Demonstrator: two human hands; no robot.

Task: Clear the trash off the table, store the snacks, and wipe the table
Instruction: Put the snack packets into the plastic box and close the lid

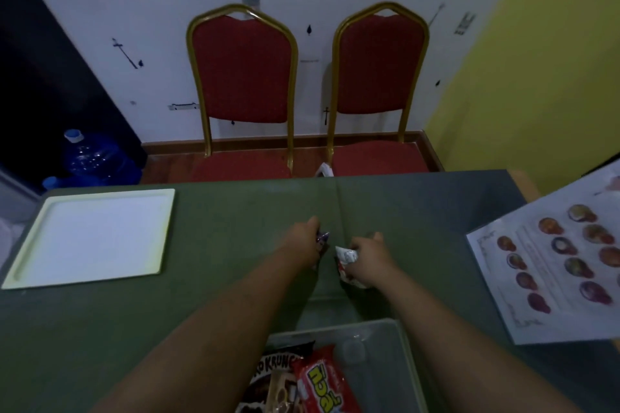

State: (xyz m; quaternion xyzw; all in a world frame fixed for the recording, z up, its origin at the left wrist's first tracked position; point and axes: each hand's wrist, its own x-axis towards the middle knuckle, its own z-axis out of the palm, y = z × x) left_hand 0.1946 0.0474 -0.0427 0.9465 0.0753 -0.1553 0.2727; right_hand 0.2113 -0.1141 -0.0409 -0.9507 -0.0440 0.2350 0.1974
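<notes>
Both forearms reach straight out over the middle of the green surface (218, 211), side by side. The left hand (303, 238) curls round a dark purple wrapper (322, 238); the right hand (367, 258) grips a crumpled white-and-red wrapper (347, 260), both just above the surface's centre.

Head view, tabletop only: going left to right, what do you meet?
White tray → left hand gripping a purple wrapper → right hand gripping a white-and-red wrapper → picture sheet.
</notes>
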